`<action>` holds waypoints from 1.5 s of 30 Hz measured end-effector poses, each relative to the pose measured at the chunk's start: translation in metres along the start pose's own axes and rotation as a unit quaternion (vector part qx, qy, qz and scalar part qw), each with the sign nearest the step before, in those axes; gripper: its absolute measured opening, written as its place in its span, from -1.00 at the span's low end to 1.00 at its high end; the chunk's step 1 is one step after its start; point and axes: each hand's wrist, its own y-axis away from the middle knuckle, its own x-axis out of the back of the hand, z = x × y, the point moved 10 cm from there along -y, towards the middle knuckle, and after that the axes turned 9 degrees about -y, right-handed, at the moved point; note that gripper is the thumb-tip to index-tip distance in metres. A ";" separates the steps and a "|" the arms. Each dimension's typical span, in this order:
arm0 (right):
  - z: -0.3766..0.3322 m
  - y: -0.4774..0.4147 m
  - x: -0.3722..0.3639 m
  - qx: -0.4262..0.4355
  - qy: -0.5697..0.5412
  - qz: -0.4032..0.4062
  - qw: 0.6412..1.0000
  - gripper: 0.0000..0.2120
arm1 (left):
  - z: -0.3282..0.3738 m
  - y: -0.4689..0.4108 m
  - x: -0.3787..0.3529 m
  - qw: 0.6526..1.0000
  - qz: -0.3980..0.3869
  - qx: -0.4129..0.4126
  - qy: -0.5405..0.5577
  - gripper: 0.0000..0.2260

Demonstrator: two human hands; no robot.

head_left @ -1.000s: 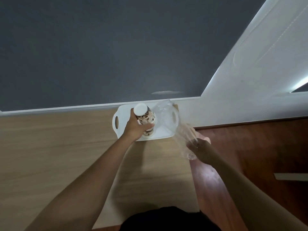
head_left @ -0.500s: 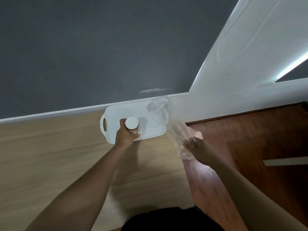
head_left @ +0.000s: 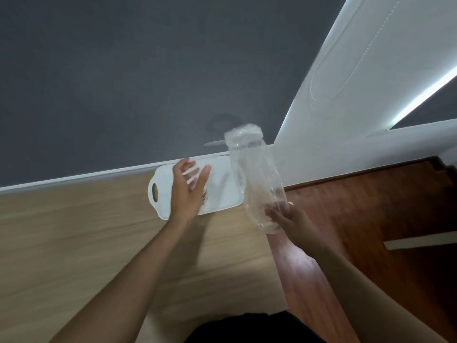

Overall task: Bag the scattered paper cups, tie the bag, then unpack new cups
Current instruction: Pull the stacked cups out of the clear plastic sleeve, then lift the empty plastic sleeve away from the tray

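A white tray [head_left: 222, 194] with a handle slot lies at the far edge of the wooden table. My left hand [head_left: 186, 191] hovers over it with fingers spread, holding nothing. Just under its palm a sliver of the patterned paper cups [head_left: 205, 198] shows on the tray; the rest is hidden by the hand. My right hand [head_left: 284, 215] grips the lower end of a clear, empty plastic bag [head_left: 257, 179], which stands up tilted beside the tray's right end, its open crumpled mouth at the top.
The light wooden table [head_left: 74, 243] ends at the right, where a dark red wooden floor [head_left: 371, 219] lies below. A grey wall [head_left: 123, 70] with a white baseboard runs behind the table. A white door [head_left: 358, 70] stands at the right.
My left hand set the stack of cups down on the tray, let go and opened its fingers above it. The bag in my right hand rose a little more upright.
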 end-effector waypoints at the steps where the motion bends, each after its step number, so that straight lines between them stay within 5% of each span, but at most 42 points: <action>1: -0.004 0.001 -0.002 0.004 -0.034 0.014 0.999 -0.65 | 0.012 0.009 -0.011 1.000 -0.024 -0.011 -0.001 -0.53; 5: -0.012 0.001 -0.014 0.019 -0.116 0.035 0.992 -0.54 | 0.017 0.061 -0.081 0.969 -0.239 -0.015 -0.066 -0.62; 7: -0.010 0.004 -0.016 0.007 -0.140 0.037 0.989 -0.47 | 0.011 0.079 -0.101 0.955 -0.283 -0.006 -0.088 -0.56; 13: 0.004 0.020 -0.002 -0.012 -0.137 0.045 0.989 -0.63 | -0.005 0.074 -0.113 0.959 -0.226 -0.026 -0.168 -0.84; 17: 0.014 0.026 0.022 -0.002 -0.053 0.083 0.995 -0.83 | -0.010 0.072 -0.126 0.955 -0.229 -0.018 -0.186 -0.78; 23: 0.043 0.019 0.083 -0.031 -0.056 0.168 0.984 -0.85 | -0.020 0.067 -0.163 0.957 -0.217 0.037 -0.189 -0.78; 34: 0.099 -0.054 0.144 -0.085 -0.134 0.104 0.982 -0.77 | -0.072 0.044 -0.271 0.954 -0.208 0.170 -0.135 -0.91; 41: 0.163 -0.118 0.158 -0.166 -0.164 0.041 0.971 -0.96 | -0.151 0.024 -0.328 0.914 -0.224 0.307 -0.141 -0.87; 45: 0.198 -0.151 0.159 -0.196 -0.140 0.013 0.970 -0.90 | -0.182 0.014 -0.349 0.904 -0.224 0.326 -0.162 -0.88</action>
